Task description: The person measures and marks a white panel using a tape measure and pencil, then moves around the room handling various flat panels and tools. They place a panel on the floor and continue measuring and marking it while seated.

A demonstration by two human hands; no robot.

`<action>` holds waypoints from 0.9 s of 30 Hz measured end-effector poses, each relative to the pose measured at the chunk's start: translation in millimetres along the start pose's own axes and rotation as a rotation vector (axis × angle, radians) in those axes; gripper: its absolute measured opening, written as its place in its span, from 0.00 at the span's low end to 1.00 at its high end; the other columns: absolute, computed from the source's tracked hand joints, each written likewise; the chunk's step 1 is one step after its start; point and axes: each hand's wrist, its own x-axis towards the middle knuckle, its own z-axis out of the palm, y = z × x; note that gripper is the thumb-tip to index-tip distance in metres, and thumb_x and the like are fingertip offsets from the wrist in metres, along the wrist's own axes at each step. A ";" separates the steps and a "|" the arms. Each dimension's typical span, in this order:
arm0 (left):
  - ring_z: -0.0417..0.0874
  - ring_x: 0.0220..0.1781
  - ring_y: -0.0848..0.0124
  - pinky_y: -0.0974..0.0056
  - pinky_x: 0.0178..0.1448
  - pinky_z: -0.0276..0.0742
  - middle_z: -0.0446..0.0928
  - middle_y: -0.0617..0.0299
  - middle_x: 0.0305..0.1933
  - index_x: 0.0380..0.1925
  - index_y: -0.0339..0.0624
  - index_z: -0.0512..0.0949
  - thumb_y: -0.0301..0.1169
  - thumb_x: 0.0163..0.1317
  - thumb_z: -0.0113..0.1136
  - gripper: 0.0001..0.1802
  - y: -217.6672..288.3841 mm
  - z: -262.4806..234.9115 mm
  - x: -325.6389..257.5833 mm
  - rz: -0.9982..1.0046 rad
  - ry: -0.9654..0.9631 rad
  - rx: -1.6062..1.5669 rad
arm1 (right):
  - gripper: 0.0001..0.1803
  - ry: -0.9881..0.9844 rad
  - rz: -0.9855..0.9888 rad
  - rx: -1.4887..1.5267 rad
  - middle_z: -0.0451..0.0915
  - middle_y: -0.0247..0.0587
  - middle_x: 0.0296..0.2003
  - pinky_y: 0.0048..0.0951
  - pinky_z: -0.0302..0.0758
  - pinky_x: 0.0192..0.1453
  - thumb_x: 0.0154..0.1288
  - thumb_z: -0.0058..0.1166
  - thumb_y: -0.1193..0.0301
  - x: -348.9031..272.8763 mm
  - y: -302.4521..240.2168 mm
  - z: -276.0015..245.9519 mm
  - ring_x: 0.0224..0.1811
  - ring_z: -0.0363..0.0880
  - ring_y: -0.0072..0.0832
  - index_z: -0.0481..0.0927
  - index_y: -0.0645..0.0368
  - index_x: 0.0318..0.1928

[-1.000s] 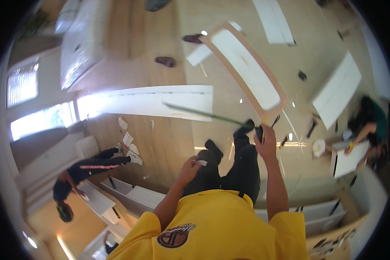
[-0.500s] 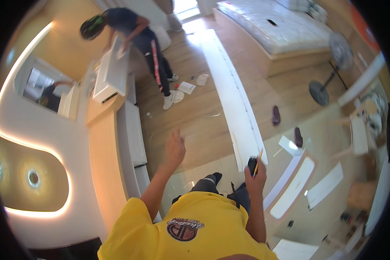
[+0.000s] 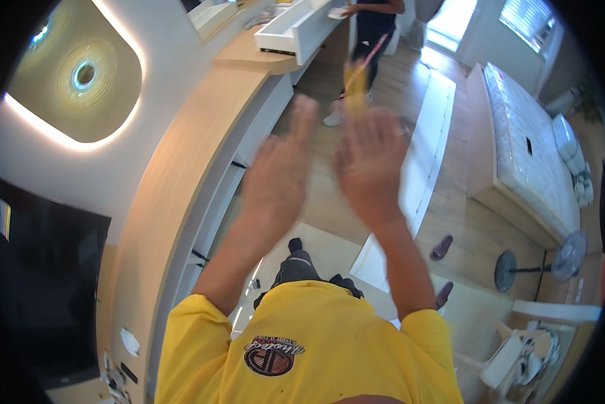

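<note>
Both my hands are raised in front of me over the wooden floor, blurred by motion. My left hand (image 3: 279, 172) is held up with its fingers extended and nothing visible in it. Close beside it on the right, my right hand (image 3: 372, 158) has its back toward me. A blurred yellow pencil (image 3: 356, 87) sticks up beyond its fingers. Whether the right hand also holds the dark object seen earlier is hidden. Beyond and under the right hand, a long white board (image 3: 427, 148) lies on the floor.
A curved wooden counter (image 3: 174, 135) runs along my left, bearing a white drawer (image 3: 302, 30). Another person (image 3: 373, 34) stands at its far end. On the right are a plastic-wrapped mattress (image 3: 528, 148), a standing fan (image 3: 506, 271) and purple slippers (image 3: 442, 248).
My view has turned right and moved nearer the counter. The right hand has risen from beside the board's near end to beside the left hand. The other person has straightened up.
</note>
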 end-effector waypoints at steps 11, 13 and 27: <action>0.85 0.49 0.46 0.53 0.52 0.80 0.80 0.38 0.53 0.79 0.47 0.38 0.23 0.63 0.58 0.50 -193.4 -7.4 -213.9 -1.130 -0.022 -0.009 | 0.34 -0.163 0.439 0.306 0.74 0.56 0.59 0.50 0.67 0.68 0.59 0.62 0.75 -36.1 -15.7 118.0 0.62 0.71 0.53 0.69 0.63 0.67; 0.85 0.48 0.45 0.52 0.51 0.80 0.80 0.37 0.54 0.79 0.46 0.37 0.21 0.61 0.59 0.53 -204.6 9.4 -217.0 -1.170 -0.075 -0.150 | 0.36 -0.208 0.406 0.316 0.74 0.56 0.58 0.50 0.67 0.68 0.58 0.63 0.74 -33.2 -46.6 145.1 0.62 0.70 0.54 0.68 0.61 0.68; 0.84 0.47 0.50 0.48 0.50 0.79 0.81 0.45 0.47 0.71 0.39 0.59 0.33 0.58 0.67 0.42 -418.8 3.2 -246.0 -0.986 -0.767 0.185 | 0.40 -0.637 0.265 0.548 0.66 0.54 0.67 0.56 0.69 0.63 0.59 0.64 0.65 3.0 -231.7 379.9 0.66 0.67 0.52 0.63 0.58 0.71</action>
